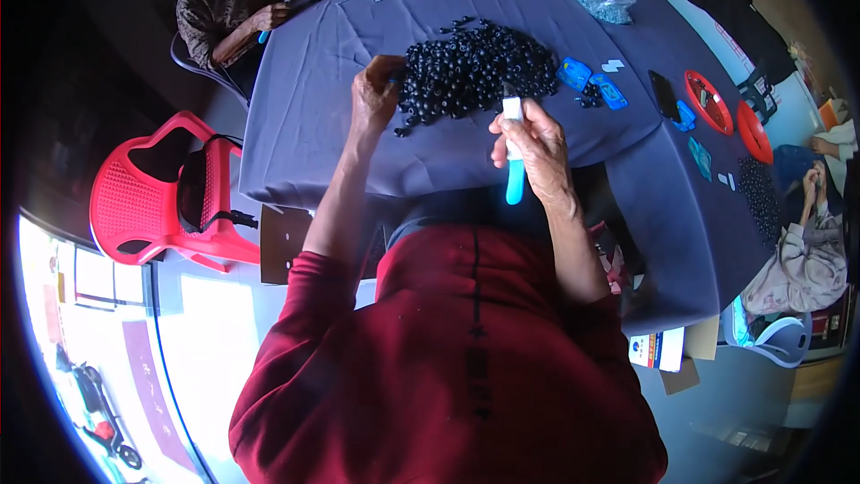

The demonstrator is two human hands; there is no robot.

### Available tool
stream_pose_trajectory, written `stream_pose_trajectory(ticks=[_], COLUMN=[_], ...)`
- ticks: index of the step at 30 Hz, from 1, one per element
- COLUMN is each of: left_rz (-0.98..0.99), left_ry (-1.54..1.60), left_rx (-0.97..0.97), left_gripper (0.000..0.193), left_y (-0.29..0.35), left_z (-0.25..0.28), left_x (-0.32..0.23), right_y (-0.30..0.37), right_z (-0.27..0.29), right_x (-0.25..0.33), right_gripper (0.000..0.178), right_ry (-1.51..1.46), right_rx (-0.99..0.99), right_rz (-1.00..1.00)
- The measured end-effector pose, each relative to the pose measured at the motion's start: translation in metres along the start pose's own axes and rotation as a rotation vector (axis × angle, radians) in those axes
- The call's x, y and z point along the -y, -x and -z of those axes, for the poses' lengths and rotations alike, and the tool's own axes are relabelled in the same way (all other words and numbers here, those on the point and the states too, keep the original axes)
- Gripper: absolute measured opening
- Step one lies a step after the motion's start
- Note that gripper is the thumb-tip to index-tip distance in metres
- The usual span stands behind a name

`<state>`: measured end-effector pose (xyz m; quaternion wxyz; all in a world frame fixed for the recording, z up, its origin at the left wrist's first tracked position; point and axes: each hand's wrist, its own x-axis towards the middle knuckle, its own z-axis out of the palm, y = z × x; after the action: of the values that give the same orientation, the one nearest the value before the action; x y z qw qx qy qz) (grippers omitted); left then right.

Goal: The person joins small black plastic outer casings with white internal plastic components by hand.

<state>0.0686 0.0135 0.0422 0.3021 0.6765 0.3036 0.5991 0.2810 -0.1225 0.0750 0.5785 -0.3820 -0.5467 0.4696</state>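
Note:
A heap of small, shiny black round pieces [475,67] lies on the cloth-covered table in front of me. My left hand [376,94] is at the heap's left edge, its fingers bent inward. A speck of blue shows by those fingertips, but what they hold is hidden. Closed around a hand tool [513,148] with a white and turquoise handle, my right hand [540,139] is at the near right side of the heap. The tool's short dark tip points away from me, toward the black pieces.
Blue plastic cases [609,91] and a dark phone [664,95] lie right of the heap. Red trays [753,133] stand farther right; a clear bag [602,4] lies behind. Other people sit at far left and right. A red chair [134,202] stands left.

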Motion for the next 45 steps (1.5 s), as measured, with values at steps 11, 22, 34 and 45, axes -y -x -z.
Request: stream_pose_trajectory(ticks=[11, 22, 34, 45], left_rz=[0.376, 0.299, 0.149, 0.222], left_ry=[1.316, 1.121, 1.113, 1.023], left_rx=[0.478, 0.342, 0.315, 0.304], left_gripper=[0.027, 0.015, 0.018, 0.026], left_y=[0.041, 0.049, 0.056, 0.063], left_z=[-0.063, -0.066, -0.073, -0.076], left_x=[-0.124, -0.141, -0.148, -0.150], right_y=[0.031, 0.052, 0.063, 0.068], right_z=[-0.014, -0.022, -0.019, -0.016], right_x=[0.054, 0.074, 0.091, 0.092], right_gripper=[0.022, 0.021, 0.023, 0.026], right_ry=[0.224, 0.254, 0.352, 0.518], right_rx=[-0.108, -0.197, -0.149, -0.146], right_rz=[0.219, 0.269, 0.233, 0.206])
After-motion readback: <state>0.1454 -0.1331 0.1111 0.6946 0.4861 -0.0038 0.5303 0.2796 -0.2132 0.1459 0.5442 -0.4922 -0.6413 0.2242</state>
